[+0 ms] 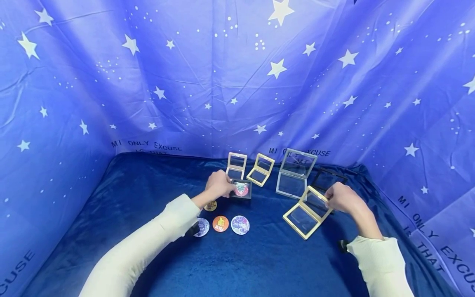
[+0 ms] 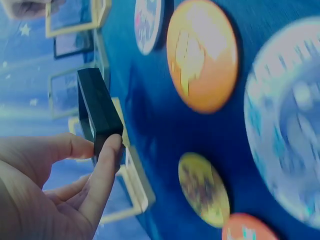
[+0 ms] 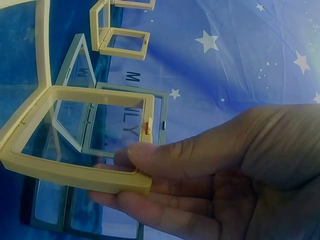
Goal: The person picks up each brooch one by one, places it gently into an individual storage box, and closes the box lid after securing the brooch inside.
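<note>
Velvety blue cloth covers my table (image 1: 156,231). My left hand (image 1: 219,184) pinches a small black square case (image 1: 241,189) beside round badges (image 1: 221,223); my right hand (image 1: 343,197) grips the cream plastic frame's (image 1: 307,211) raised clear-film lid.

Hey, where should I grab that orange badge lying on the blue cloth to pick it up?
Likely by its rim, pinched from above. The orange badge lies flat on the blue cloth, a thin disc with badges close on both sides, so fingers fit best at its near and far edges.
</note>
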Demonstrator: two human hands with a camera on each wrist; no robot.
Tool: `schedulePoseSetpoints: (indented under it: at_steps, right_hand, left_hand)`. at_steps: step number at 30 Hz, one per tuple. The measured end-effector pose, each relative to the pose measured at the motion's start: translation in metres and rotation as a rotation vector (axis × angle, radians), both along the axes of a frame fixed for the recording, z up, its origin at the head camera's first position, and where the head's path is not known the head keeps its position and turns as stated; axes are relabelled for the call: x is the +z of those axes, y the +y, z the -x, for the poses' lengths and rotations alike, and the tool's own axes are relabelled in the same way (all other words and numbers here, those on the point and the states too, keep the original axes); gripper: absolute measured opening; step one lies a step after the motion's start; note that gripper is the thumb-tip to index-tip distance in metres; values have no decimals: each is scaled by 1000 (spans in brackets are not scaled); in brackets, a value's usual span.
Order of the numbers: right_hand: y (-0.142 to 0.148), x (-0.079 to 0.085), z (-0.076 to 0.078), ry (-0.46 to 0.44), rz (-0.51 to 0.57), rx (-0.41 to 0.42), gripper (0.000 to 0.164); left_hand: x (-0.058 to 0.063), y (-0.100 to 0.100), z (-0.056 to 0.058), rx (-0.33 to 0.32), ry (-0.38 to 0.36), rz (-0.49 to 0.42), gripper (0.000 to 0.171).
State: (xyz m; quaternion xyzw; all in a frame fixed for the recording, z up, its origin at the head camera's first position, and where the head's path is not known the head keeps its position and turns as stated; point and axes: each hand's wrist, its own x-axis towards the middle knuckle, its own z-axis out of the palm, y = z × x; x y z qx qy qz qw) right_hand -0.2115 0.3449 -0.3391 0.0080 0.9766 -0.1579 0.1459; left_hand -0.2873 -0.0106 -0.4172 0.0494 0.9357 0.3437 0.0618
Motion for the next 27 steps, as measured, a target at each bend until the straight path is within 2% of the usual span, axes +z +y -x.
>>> schedulePoseSetpoints:
  at_steps: [3,6,11,17,27]
  right_hand:
    - [-1,1,2,27,-3,-14,16]
    - [-1,2,3,62,3,-10,20]
    - [-7,4,6,102,13,13,20]
    - [-21,9,14,148,-1,28,18]
    - [-53,17,34,242,-8,146,19]
  left_hand:
    - [5,-16,4,54,2,-3,13]
    - [9,-33,9,93,2,-3,18]
    - [15,-67,14,132,15,-20,23]
    - [21,-106,15,186,43,-10,26]
    - [20,-154,15,247,21,21,32]
